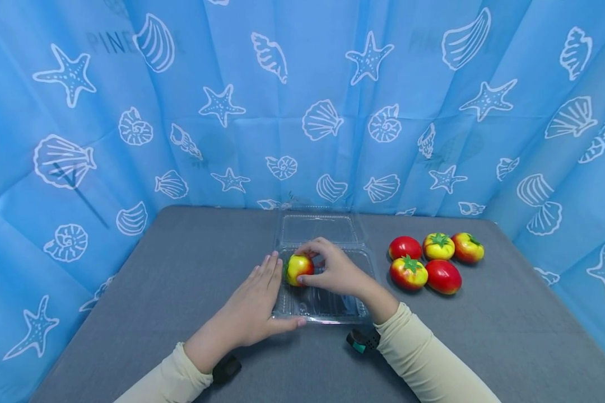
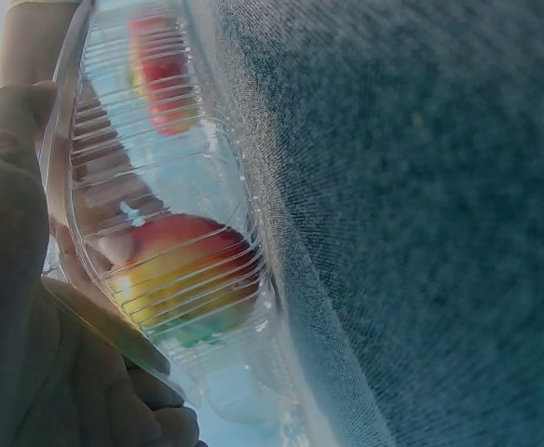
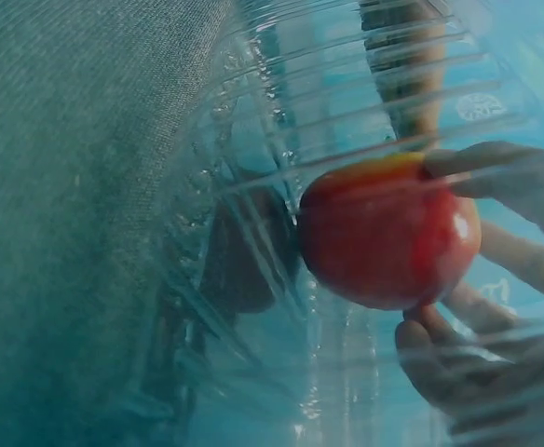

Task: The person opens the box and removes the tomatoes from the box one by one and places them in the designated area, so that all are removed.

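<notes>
A clear plastic clamshell box (image 1: 327, 320) stands on the table with its lid (image 1: 319, 229) folded back. My right hand (image 1: 335, 271) grips a red and yellow toy tomato (image 1: 299, 270) between thumb and fingers, inside the left part of the box. In the right wrist view the tomato (image 3: 384, 233) shows through the ribbed wall, with the fingers around its side. My left hand (image 1: 252, 302) lies with straight fingers along the box's left edge, its thumb near the front rim. Through the box wall the left wrist view also shows the tomato (image 2: 193, 275).
Right of the box lie several toy fruits in a cluster, among them a red one (image 1: 405, 248) and a yellow-red one with a green leaf top (image 1: 408, 272). A grey cloth (image 1: 191, 268) covers the table. Behind it hangs a blue curtain (image 1: 302, 84) with shell prints.
</notes>
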{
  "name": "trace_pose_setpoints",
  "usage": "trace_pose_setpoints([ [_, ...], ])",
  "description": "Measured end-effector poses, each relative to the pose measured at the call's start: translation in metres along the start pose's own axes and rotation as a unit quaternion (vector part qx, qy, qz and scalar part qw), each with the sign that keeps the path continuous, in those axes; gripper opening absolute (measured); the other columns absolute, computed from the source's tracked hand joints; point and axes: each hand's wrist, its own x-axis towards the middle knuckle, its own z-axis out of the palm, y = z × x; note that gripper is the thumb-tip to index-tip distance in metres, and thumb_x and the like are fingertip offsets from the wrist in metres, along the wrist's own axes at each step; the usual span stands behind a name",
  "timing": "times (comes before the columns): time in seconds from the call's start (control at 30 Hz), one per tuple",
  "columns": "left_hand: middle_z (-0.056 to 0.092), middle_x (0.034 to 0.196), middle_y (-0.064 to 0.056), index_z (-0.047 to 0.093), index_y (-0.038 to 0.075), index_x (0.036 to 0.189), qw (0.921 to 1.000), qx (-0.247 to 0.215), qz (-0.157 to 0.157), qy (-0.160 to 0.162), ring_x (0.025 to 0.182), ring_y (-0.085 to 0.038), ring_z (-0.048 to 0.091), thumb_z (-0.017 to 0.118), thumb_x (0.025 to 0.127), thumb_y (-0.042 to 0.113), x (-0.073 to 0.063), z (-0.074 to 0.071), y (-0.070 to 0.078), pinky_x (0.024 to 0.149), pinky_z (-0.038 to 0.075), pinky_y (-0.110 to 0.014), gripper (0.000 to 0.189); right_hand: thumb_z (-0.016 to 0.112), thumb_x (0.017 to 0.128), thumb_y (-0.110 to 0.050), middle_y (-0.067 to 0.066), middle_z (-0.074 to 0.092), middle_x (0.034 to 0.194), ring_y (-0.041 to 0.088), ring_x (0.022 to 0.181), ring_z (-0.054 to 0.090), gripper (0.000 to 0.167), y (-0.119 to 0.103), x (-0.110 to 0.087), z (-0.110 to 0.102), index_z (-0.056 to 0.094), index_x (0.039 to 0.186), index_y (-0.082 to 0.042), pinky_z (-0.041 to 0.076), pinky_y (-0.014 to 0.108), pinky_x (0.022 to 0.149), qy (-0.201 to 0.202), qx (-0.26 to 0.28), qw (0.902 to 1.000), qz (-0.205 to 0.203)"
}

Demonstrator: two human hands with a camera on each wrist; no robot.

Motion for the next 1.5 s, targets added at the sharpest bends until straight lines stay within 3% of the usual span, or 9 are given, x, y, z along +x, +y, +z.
trace_pose_setpoints([
  [0.6, -0.002, 0.180, -0.010, 0.011, 0.009, 0.171, 1.0000, -0.008, 0.001, 0.000, 0.167, -0.029, 0.002, 0.042, 0.085, 0.097, -0.001, 0.001, -0.001, 0.134, 0.015, -0.052, 0.127, 0.085, 0.089, -0.016, 0.006, 0.064, 0.130, 0.024, 0.119, 0.064, 0.046, -0.004, -0.002, -0.003, 0.069, 0.132, -0.013, 0.060, 0.046, 0.100, 0.002, 0.000, 1.0000, -0.009],
  [1.0, 0.001, 0.180, -0.012, 0.014, 0.006, 0.171, 0.9998, -0.020, 0.009, 0.004, 0.167, -0.031, 0.004, 0.045, 0.087, 0.093, -0.003, 0.000, -0.001, 0.134, 0.017, -0.055, 0.125, 0.086, 0.090, -0.017, 0.007, 0.065, 0.131, 0.029, 0.120, 0.065, 0.046, -0.007, -0.010, -0.016, 0.069, 0.131, -0.012, 0.060, 0.055, 0.100, 0.029, 0.020, 0.9991, -0.021],
  [1.13, 0.000, 0.180, -0.012, 0.014, 0.005, 0.171, 0.9998, -0.018, 0.005, 0.001, 0.167, -0.032, 0.004, 0.044, 0.086, 0.095, -0.002, 0.001, -0.001, 0.134, 0.016, -0.055, 0.127, 0.086, 0.090, -0.016, 0.006, 0.065, 0.131, 0.028, 0.119, 0.065, 0.045, -0.008, -0.016, -0.023, 0.069, 0.131, -0.012, 0.059, 0.059, 0.100, 0.031, 0.030, 0.9987, -0.028],
  [1.5, 0.000, 0.180, -0.013, 0.015, 0.005, 0.170, 0.9999, -0.010, 0.000, 0.001, 0.167, -0.032, 0.004, 0.041, 0.084, 0.098, -0.001, 0.001, 0.000, 0.134, 0.016, -0.054, 0.129, 0.085, 0.091, -0.020, 0.001, 0.065, 0.134, 0.022, 0.120, 0.065, 0.044, -0.001, -0.036, -0.043, 0.068, 0.132, -0.019, 0.060, 0.050, 0.102, 0.030, 0.036, 0.9978, -0.048],
])
